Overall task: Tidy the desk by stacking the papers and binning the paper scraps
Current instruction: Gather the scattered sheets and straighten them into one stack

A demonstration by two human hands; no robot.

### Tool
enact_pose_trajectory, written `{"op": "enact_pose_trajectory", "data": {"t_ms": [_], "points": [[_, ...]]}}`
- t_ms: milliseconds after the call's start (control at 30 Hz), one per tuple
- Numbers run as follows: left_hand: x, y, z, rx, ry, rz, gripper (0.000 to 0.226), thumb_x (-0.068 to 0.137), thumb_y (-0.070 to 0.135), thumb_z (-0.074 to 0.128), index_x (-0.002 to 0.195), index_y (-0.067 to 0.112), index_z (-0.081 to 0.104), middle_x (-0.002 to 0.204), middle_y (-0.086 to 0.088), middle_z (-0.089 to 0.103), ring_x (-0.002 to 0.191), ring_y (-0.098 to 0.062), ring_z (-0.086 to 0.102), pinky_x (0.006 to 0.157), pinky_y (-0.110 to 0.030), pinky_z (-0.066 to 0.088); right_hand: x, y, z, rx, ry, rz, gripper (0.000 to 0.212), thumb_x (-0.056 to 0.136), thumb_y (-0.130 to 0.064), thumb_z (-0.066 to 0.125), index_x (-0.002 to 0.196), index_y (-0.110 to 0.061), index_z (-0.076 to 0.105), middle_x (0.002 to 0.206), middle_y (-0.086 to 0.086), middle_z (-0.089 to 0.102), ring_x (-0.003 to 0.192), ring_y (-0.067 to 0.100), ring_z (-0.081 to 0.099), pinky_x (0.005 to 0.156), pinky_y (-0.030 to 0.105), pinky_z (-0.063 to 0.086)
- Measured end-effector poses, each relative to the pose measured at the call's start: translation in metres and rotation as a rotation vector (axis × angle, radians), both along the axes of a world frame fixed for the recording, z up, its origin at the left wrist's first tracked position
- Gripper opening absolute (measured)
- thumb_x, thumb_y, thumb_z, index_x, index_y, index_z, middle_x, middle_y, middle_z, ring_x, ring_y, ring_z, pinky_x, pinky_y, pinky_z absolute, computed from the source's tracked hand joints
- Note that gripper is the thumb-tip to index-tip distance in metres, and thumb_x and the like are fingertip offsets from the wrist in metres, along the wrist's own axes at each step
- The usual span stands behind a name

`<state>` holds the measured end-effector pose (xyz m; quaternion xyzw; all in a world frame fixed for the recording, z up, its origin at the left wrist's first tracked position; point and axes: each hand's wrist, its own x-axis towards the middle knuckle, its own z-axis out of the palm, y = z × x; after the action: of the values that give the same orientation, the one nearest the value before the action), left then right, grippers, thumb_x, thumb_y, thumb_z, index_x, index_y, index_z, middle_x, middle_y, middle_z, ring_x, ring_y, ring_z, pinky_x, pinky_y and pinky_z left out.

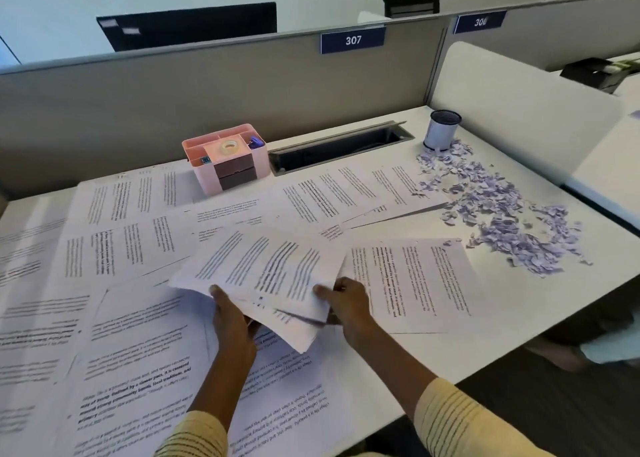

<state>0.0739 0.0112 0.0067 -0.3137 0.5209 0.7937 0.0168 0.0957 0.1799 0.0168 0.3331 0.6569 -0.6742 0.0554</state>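
Gripping a loose sheaf (266, 269) near the organiser (227, 157), both hands' fingers (323, 290) pinch it; uneven sheets could slip out.

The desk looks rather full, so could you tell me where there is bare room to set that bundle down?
Bare desk shows along the near right edge, below the right-hand sheet and scraps. Left and centre are crowded with loose sheets.

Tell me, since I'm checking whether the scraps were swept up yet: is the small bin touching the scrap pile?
Touching. The head view shows the scrap pile running right up to the base of the small bin, with scraps lying against its foot; neither hand is near it.
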Motion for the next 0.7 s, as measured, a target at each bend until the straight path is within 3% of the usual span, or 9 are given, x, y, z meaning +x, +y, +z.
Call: {"op": "enact_pose_trajectory", "data": {"t_ms": [100,167,233,333,400,467,533,600,700], "points": [[-0.002,-0.006,-0.002,-0.045,-0.008,-0.033,0.061,0.088,0.068,0.037,0.125,0.022,0.053,0.108,-0.008,0.066,0.096,-0.028,0.063,0.081,-0.04,0.054,0.015,-0.005,-0.002,0.006,-0.026,0.146,0.033,0.077,-0.019,0.077,0.09,0.006,0.06,0.084,0.02,0.069,0.062,0.026,0.068,0.054,0.035,0.059],[-0.001,-0.011,-0.006,-0.134,0.023,-0.072,0.046,0.09,0.044,0.058,0.13,0.022,0.052,0.119,-0.008,0.064,0.104,-0.026,0.062,0.093,-0.048,0.051,0.021,-0.002,-0.002,0.018,-0.021,0.288,0.036,0.078,-0.024,0.077,0.092,0.006,0.064,0.078,0.017,0.07,0.053,0.02,0.065,0.049,0.027,0.054],[-0.002,-0.015,-0.011,-0.208,0.067,-0.123,0.052,0.089,0.017,0.066,0.137,0.019,0.048,0.132,-0.008,0.058,0.116,-0.026,0.057,0.101,-0.051,0.045,0.024,0.008,-0.004,0.165,0.013,0.374,0.034,0.08,-0.035,0.073,0.082,-0.002,0.067,0.073,0.013,0.07,0.054,0.018,0.063,0.053,0.029,0.054],[-0.006,-0.018,-0.006,-0.248,0.116,-0.151,0.057,0.089,0.012,0.065,0.141,0.019,0.044,0.133,-0.006,0.057,0.119,-0.026,0.055,0.102,-0.051,0.044,0.019,0.04,-0.011,0.799,0.048,0.322,0.039,0.082,-0.055,0.062,0.08,-0.017,0.064,0.083,0.007,0.065,0.079,0.022,0.062,0.069,0.033,0.049],[-0.01,-0.017,0.002,-0.255,0.149,-0.156,0.055,0.09,0.012,0.064,0.141,0.019,0.044,0.131,-0.005,0.057,0.117,-0.024,0.056,0.101,-0.047,0.045,0.019,0.063,-0.018,1.169,-0.016,0.379,0.062,0.075,-0.069,0.057,0.114,-0.02,0.058,0.119,0.009,0.055,0.112,0.028,0.049,0.089,0.038,0.041],[-0.016,-0.017,0.009,-0.241,0.173,-0.165,0.052,0.091,0.011,0.062,0.139,0.02,0.046,0.127,-0.003,0.059,0.112,-0.021,0.057,0.097,-0.043,0.048,0.021,0.082,-0.024,1.203,-0.145,0.574,0.105,0.061,-0.08,0.058,0.144,-0.022,0.028,0.15,0.011,0.025,0.137,0.034,0.023,0.107,0.053,0.023],[-0.021,-0.016,0.019,-0.217,0.167,-0.162,0.047,0.091,0.008,0.06,0.136,0.019,0.049,0.118,-0.001,0.062,0.103,-0.019,0.059,0.086,-0.038,0.051,0.025,0.092,-0.031,1.125,-0.191,0.732,0.128,0.051,-0.082,0.062,0.15,-0.026,0.004,0.159,0.008,-0.003,0.145,0.034,-0.004,0.11,0.063,0.004],[-0.026,-0.018,0.028,-0.188,0.151,-0.167,0.045,0.09,0.006,0.059,0.133,0.018,0.052,0.113,-0.001,0.064,0.098,-0.02,0.061,0.08,-0.035,0.052,0.026,0.097,-0.038,1.11,-0.16,0.771,0.129,0.05,-0.081,0.065,0.15,-0.029,0.002,0.159,0.006,-0.011,0.145,0.032,-0.012,0.111,0.064,-0.001],[-0.03,-0.026,0.035,-0.182,0.123,-0.229,0.041,0.09,0.005,0.058,0.13,0.014,0.054,0.115,-0.006,0.064,0.093,-0.021,0.062,0.079,-0.035,0.051,0.022,0.102,-0.041,1.094,-0.095,0.721,0.115,0.053,-0.076,0.069,0.146,-0.032,0.017,0.159,0.001,0.0,0.147,0.027,-0.004,0.113,0.061,0.005]]}}
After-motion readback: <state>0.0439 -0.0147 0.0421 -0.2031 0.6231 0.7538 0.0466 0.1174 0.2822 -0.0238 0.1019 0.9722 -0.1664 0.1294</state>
